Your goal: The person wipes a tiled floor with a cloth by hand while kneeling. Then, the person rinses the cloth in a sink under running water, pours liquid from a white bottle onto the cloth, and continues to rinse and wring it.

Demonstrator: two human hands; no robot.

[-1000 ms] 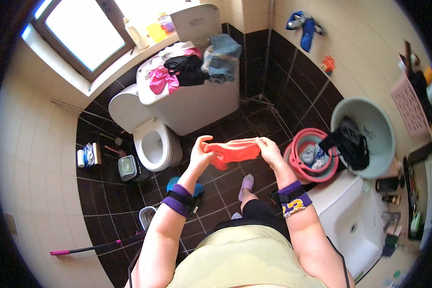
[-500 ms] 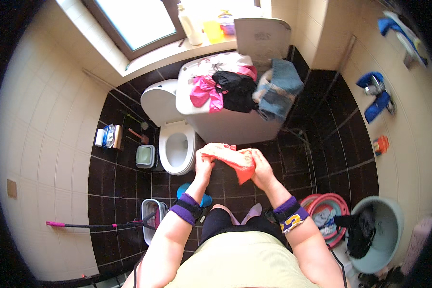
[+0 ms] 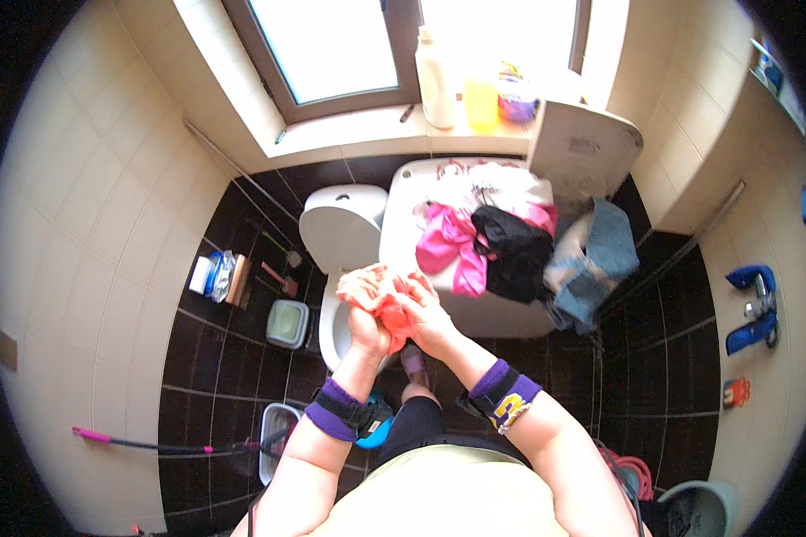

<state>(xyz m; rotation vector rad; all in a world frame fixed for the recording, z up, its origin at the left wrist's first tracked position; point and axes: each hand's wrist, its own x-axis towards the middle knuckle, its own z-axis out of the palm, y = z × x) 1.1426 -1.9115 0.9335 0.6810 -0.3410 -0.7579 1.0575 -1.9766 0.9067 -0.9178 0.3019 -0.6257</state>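
Note:
A coral-orange piece of cloth (image 3: 381, 294), perhaps a garment, is bunched up in front of me over the toilet's front. My left hand (image 3: 370, 331) is closed on its lower left side, while my right hand (image 3: 432, 324) grips it from the right. On the white top-loading washing machine (image 3: 399, 224), just beyond my hands, lies a pile of clothes: a shiny pink garment (image 3: 446, 242), a black garment (image 3: 516, 257) and some white pieces (image 3: 510, 185). Blue denim (image 3: 607, 246) drapes over the machine's right end, below the raised lid (image 3: 587, 148).
A toilet (image 3: 336, 237) stands left of the machine, near a small bin (image 3: 287, 323). A long-handled mop (image 3: 170, 448) leans from a bucket (image 3: 276, 425). Bottles (image 3: 436, 85) line the windowsill. Pink basins (image 3: 634, 474) and a large grey-green tub (image 3: 716, 501) sit at lower right.
The cloth, stretched between my hands before, is now gathered into a bunch with the hands close together. I have stepped forward, and the washing machine appears nearer and farther right.

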